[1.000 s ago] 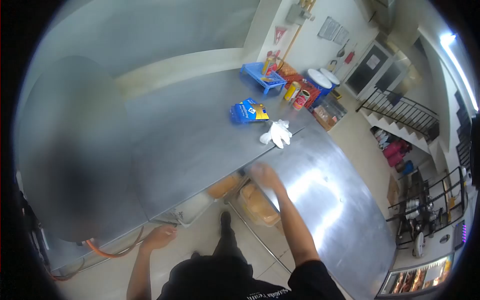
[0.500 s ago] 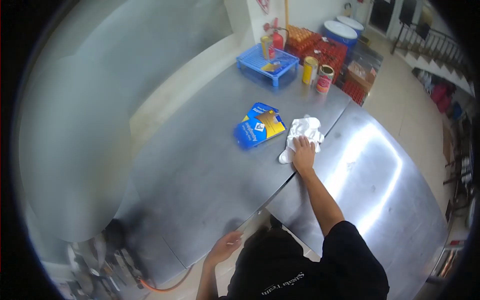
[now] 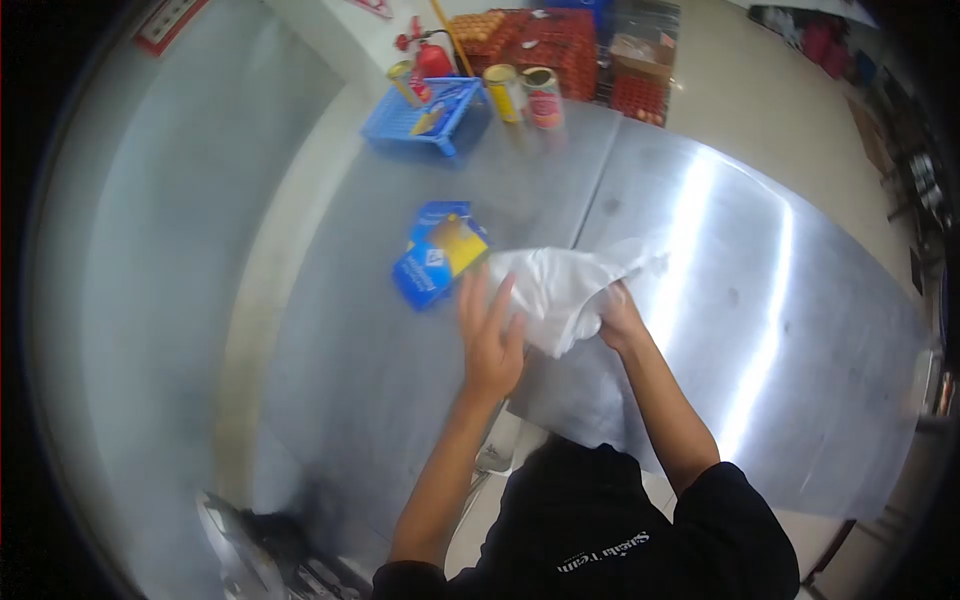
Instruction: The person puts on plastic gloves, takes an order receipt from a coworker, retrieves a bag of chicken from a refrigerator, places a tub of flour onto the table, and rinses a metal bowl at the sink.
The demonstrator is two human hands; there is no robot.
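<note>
A thin, crumpled white sheet (image 3: 560, 290) hangs above the metal table; I cannot tell whether it is plastic or cloth. My right hand (image 3: 620, 318) grips its right side, with the fingertips partly hidden by its folds. At its left edge is my left hand (image 3: 490, 340), slightly blurred, fingers spread and pointing away from me. Just beyond that hand, blue and yellow printed packets (image 3: 437, 255) lie overlapping on the table.
Two metal tables (image 3: 340, 330) meet at a seam (image 3: 597, 190). Toward the back are a blue plastic basket (image 3: 400, 125), a yellow can (image 3: 505, 95) and a pink-labelled can (image 3: 543, 100). Behind them stand a fire extinguisher (image 3: 433, 60) and red crates (image 3: 550, 50).
My right hand has picked the white sheet up off the table and the sheet has spread out. My left hand has come up from the table's near edge to the sheet. The view has shifted.
</note>
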